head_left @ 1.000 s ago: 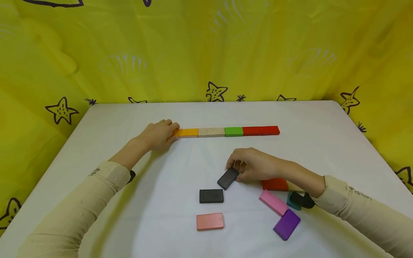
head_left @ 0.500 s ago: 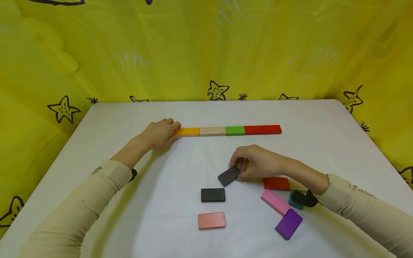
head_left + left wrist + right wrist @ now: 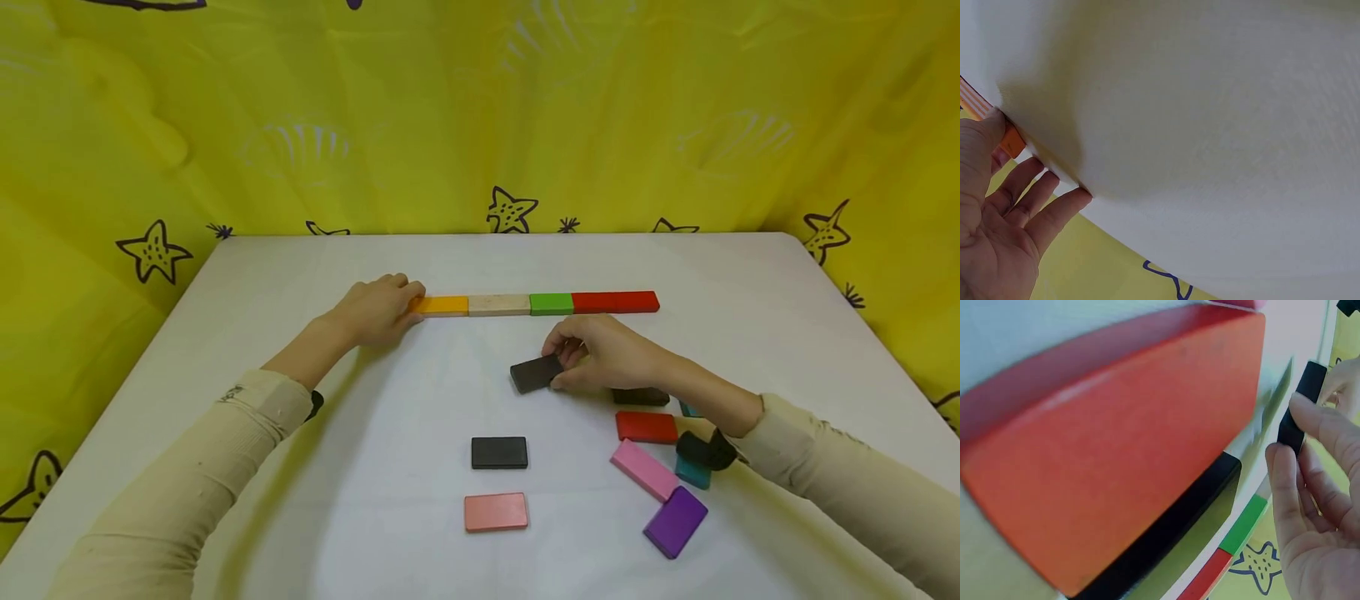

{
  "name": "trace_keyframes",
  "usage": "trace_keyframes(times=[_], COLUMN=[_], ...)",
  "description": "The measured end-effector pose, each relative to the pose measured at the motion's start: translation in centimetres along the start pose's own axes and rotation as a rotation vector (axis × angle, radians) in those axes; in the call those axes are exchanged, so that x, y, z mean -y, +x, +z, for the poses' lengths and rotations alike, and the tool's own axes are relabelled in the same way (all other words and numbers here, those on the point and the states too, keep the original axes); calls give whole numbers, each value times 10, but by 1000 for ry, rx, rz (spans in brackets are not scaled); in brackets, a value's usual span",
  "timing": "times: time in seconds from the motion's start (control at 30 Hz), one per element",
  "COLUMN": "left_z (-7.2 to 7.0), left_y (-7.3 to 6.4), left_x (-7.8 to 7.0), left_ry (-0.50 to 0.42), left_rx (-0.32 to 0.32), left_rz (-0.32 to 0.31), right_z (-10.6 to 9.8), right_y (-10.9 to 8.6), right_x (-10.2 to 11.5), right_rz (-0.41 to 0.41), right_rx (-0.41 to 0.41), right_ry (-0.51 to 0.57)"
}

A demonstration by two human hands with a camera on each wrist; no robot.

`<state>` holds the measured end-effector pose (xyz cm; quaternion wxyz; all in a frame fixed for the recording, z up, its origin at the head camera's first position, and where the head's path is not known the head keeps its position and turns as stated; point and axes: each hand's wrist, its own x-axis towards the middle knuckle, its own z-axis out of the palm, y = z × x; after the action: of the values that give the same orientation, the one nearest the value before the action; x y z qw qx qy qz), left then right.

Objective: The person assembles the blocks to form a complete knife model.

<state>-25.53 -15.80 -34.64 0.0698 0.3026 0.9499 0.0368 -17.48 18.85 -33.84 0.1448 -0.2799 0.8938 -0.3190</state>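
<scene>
In the head view, my left hand (image 3: 378, 310) pinches the left end of an orange block (image 3: 446, 306) between thumb and finger. Its remaining fingertips touch the white table in the left wrist view. That block starts a straight row: a plain wooden block (image 3: 498, 305), a green block (image 3: 551, 303) and two red blocks (image 3: 616, 302) follow to the right, end to end. Nearer the body, my right hand (image 3: 603, 354) holds a black block (image 3: 536, 374) by its right end, thumb against fingers. The right wrist view shows this black block (image 3: 1302, 407) raised off the table.
Another black block (image 3: 499, 452) and a salmon block (image 3: 496, 512) lie in front. Under and beside the right forearm are a dark block (image 3: 641, 397), a red block (image 3: 647, 427), a pink block (image 3: 645, 469), teal pieces (image 3: 692, 475) and a purple block (image 3: 676, 522).
My right hand has moved away from the body toward the row, and the black block has turned closer to level. The dark block under the wrist has come into sight. My left hand stays put.
</scene>
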Motion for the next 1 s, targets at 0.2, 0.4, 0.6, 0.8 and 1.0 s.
trace_keyframes(times=[0.2,0.4,0.6,0.8,1.0], left_z=[0,1,0,-1,0], left_y=[0,2,3,3,1], left_x=[2,1,0,-1,0], left_ry=[5,7,11,13,11], left_rx=[2,17,13,23,18], left_rz=[-1,-4,-4,-17,-10], right_z=[-4,-5,-6,-6,-5], right_y=[10,18,24,30,34], right_x=[-2,-3,-1,-3,-3], right_rz=[46,97,140,161,181], right_rx=[-72,-113,-142,-157,-158], right_ry=[3,-18,-34,-49,-56])
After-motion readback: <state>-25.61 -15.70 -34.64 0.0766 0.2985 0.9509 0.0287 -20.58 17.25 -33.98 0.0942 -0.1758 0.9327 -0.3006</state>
